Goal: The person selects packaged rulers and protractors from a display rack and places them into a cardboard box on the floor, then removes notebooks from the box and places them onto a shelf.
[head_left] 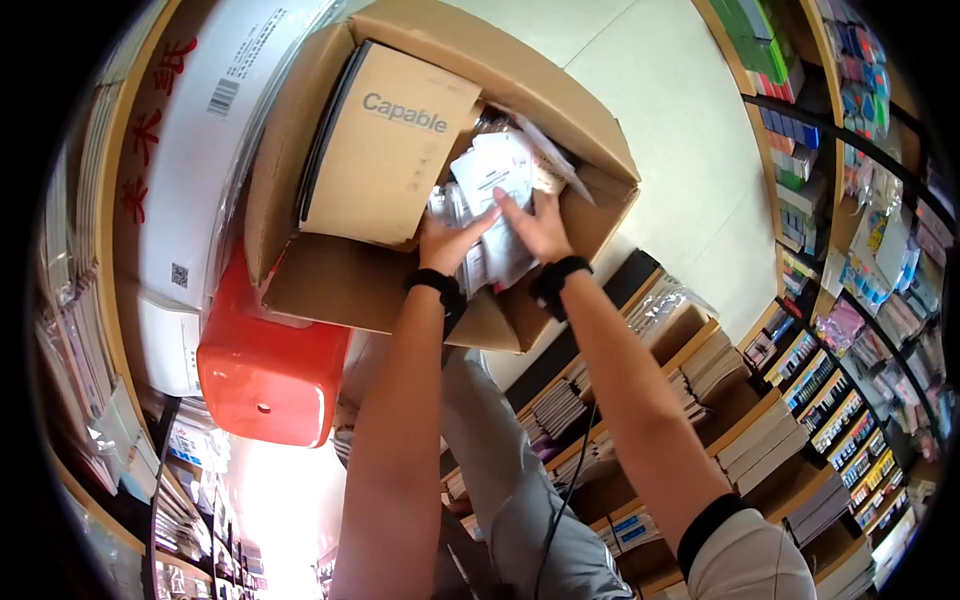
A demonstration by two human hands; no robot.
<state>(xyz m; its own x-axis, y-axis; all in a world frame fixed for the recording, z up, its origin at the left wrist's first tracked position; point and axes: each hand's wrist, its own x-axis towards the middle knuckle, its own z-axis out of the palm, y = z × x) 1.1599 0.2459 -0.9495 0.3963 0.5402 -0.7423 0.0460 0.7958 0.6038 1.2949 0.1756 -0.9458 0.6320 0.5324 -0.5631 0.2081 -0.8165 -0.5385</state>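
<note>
My left hand (450, 247) and my right hand (540, 230) reach into a large open cardboard box (290, 150). Between them is a bundle of clear plastic packets with white printed cards (497, 170). The fingers of both hands curl around the bundle's sides, and my thumbs lie over its top. What exactly the packets contain is hidden. To the left of the bundle, inside the box, stands a brown carton marked "Capable" (390, 145), with dark flat edges along its left side. Each wrist wears a black band.
A red plastic stool (270, 375) touches the box's lower left. White plastic-wrapped packages (200, 150) stand along the left side. Shelves of stacked paper goods (760, 440) run at lower right, and racks of stationery (865, 220) line the far right. Pale floor tiles (680, 150) lie beyond the box.
</note>
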